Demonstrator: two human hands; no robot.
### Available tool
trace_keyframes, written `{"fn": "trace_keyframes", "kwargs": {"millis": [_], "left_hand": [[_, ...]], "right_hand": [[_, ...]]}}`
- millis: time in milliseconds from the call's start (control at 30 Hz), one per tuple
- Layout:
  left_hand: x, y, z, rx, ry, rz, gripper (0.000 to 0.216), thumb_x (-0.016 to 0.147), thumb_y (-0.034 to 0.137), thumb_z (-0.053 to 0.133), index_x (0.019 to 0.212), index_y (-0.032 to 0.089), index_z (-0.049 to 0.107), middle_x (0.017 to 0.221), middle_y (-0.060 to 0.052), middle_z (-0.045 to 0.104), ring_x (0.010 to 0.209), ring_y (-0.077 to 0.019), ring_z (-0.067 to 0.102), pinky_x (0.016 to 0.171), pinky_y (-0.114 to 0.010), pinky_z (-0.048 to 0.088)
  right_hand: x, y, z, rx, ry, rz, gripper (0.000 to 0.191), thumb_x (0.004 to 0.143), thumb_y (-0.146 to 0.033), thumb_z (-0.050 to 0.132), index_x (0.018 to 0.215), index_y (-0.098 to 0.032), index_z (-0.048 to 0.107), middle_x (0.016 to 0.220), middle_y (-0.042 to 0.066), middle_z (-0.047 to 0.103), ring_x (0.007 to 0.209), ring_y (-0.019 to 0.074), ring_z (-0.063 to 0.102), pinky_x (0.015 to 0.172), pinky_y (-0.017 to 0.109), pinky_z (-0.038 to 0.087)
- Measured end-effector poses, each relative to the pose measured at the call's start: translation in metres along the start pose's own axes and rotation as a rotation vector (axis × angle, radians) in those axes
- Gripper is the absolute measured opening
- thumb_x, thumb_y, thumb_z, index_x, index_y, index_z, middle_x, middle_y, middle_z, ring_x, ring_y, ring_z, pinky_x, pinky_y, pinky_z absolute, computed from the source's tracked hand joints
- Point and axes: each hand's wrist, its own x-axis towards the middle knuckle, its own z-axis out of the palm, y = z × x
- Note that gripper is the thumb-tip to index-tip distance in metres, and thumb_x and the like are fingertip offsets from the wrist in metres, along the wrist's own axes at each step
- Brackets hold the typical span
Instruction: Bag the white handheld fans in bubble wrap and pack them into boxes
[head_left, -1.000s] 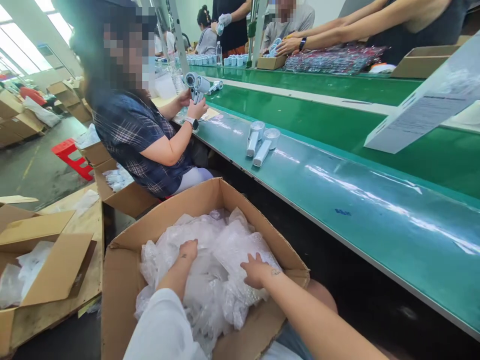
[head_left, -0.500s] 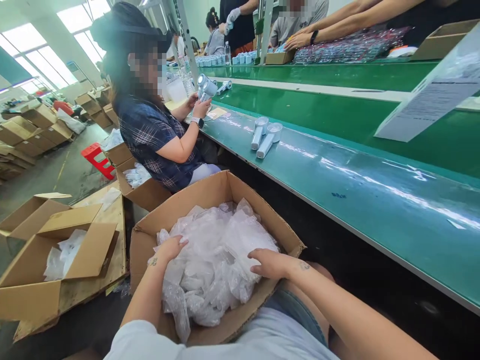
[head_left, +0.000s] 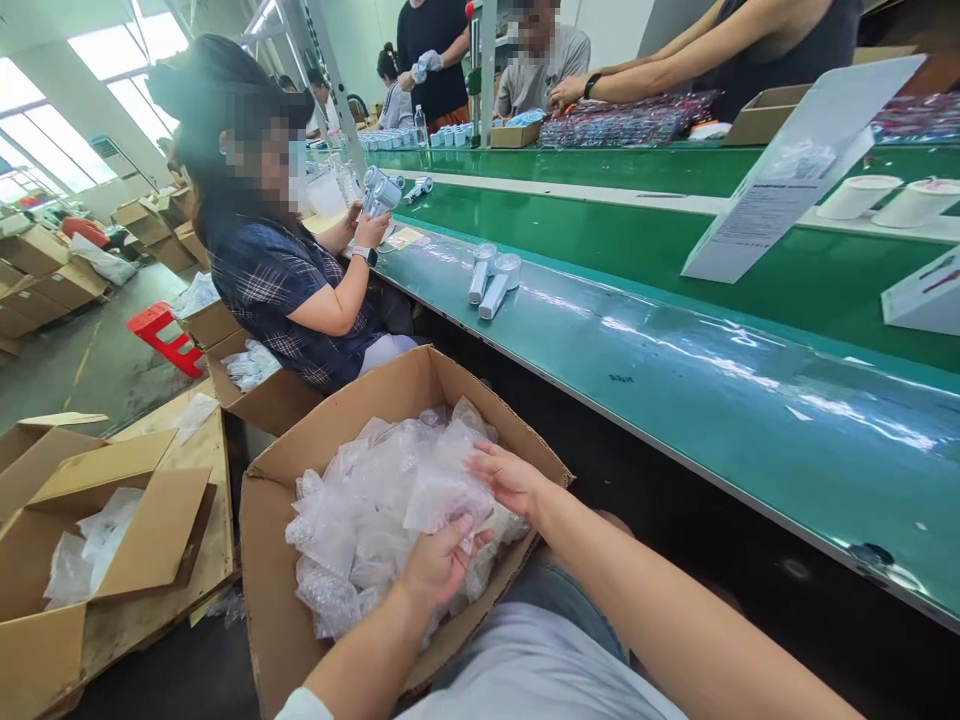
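Above the box, the left hand clasps a clear bag; the right hand, half open, touches it.

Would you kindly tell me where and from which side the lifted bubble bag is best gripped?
Pinch the bubble bag along its lower edge, coming from below, as the left hand does. It is thin, flat and limp, held above the cardboard box, so an edge pinch should suit; the right hand is at its right edge.
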Motion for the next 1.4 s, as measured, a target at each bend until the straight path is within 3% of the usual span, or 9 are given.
{"fn": "trace_keyframes", "kwargs": {"millis": [167, 300, 500, 767, 933, 1000, 1167, 1300, 1400], "left_hand": [[0.015, 0.005, -0.06, 0.167, -0.628, -0.273, 0.065, 0.042, 0.048, 0.089, 0.099, 0.024, 0.069, 0.109, -0.006, 0.07, 0.115, -0.0327, 0.058, 0.096, -0.046, 0.046], [0.054, 0.01, -0.078, 0.072, -0.179, -0.111, 0.069, 0.063, 0.067, 0.07, 0.115, 0.023, 0.061, 0.125, -0.011, 0.062, 0.119, -0.0268, 0.056, 0.092, -0.039, 0.049], [0.096, -0.014, -0.027, 0.242, 0.274, -0.047, 0.042, 0.081, 0.05, 0.057, 0.107, 0.017, 0.061, 0.105, -0.014, 0.068, 0.098, -0.0276, 0.064, 0.087, -0.041, 0.05], [0.078, 0.076, -0.066, 0.17, 0.143, 0.208, 0.064, 0.083, 0.068, 0.04, 0.114, 0.016, 0.062, 0.111, -0.013, 0.067, 0.099, -0.0257, 0.061, 0.077, -0.035, 0.05], [0.054, 0.157, -0.068, 0.418, -0.099, 0.2, 0.037, 0.069, 0.048, 0.073, 0.08, 0.013, 0.072, 0.074, -0.006, 0.066, 0.07, -0.0167, 0.055, 0.066, -0.027, 0.043], [0.042, 0.168, -0.065, 0.452, -0.001, 0.223, 0.034, 0.067, 0.046, 0.074, 0.075, 0.013, 0.071, 0.07, -0.003, 0.063, 0.065, -0.0145, 0.051, 0.062, -0.024, 0.041], [0.024, 0.133, -0.048, 0.428, 0.497, 0.393, 0.04, 0.067, 0.054, 0.073, 0.064, 0.017, 0.059, 0.058, 0.004, 0.049, 0.056, -0.0106, 0.043, 0.052, -0.02, 0.036], [0.029, 0.077, -0.007, 0.38, 0.538, 0.436, 0.05, 0.068, 0.066, 0.067, 0.061, 0.017, 0.055, 0.055, 0.004, 0.046, 0.053, -0.0111, 0.043, 0.052, -0.021, 0.036], [0.037, 0.057, 0.013, 0.462, 0.512, 0.491, 0.05, 0.072, 0.065, 0.064, 0.059, 0.018, 0.054, 0.051, 0.004, 0.043, 0.05, -0.0108, 0.041, 0.051, -0.022, 0.035]], "right_hand": [[0.012, -0.007, -0.025, -0.086, 0.133, -0.159, 0.074, 0.056, -0.013, 0.068, 0.124, -0.023, 0.041, 0.127, 0.01, 0.053, 0.111, 0.0239, 0.056, 0.092, 0.037, 0.047], [0.028, -0.011, -0.022, -0.112, 0.107, -0.24, 0.073, 0.055, -0.012, 0.066, 0.123, -0.023, 0.042, 0.118, 0.007, 0.059, 0.1, 0.0196, 0.059, 0.087, 0.033, 0.047], [0.047, -0.012, -0.01, -0.117, 0.081, -0.289, 0.034, 0.064, -0.039, 0.067, 0.088, -0.017, 0.057, 0.069, -0.002, 0.056, 0.061, 0.012, 0.049, 0.06, 0.027, 0.038], [0.014, -0.063, -0.016, -0.285, -0.036, -0.425, 0.027, 0.068, -0.043, 0.071, 0.07, -0.017, 0.062, 0.062, -0.004, 0.053, 0.059, 0.0111, 0.044, 0.058, 0.026, 0.033], [0.0, -0.122, 0.001, -0.505, -0.288, -0.545, 0.02, 0.074, -0.037, 0.069, 0.079, -0.017, 0.069, 0.076, 0.0, 0.064, 0.071, 0.0144, 0.055, 0.064, 0.025, 0.042], [0.007, -0.152, 0.002, -0.556, -0.171, -0.591, 0.022, 0.076, -0.036, 0.068, 0.09, -0.019, 0.069, 0.083, 0.001, 0.067, 0.077, 0.0152, 0.059, 0.07, 0.026, 0.046], [0.057, -0.231, -0.014, -0.512, 0.634, -0.585, 0.046, 0.087, -0.038, 0.055, 0.128, -0.018, 0.05, 0.124, 0.013, 0.054, 0.115, 0.0261, 0.052, 0.101, 0.041, 0.039], [0.095, -0.257, -0.028, -0.504, 0.783, -0.467, 0.086, 0.067, -0.034, 0.078, 0.137, -0.01, 0.035, 0.138, 0.025, 0.037, 0.131, 0.0373, 0.037, 0.11, 0.05, 0.027], [0.103, -0.263, -0.041, -0.452, 0.757, -0.352, 0.081, 0.061, -0.024, 0.081, 0.129, -0.009, 0.039, 0.127, 0.024, 0.049, 0.122, 0.0364, 0.048, 0.102, 0.049, 0.039]]}}
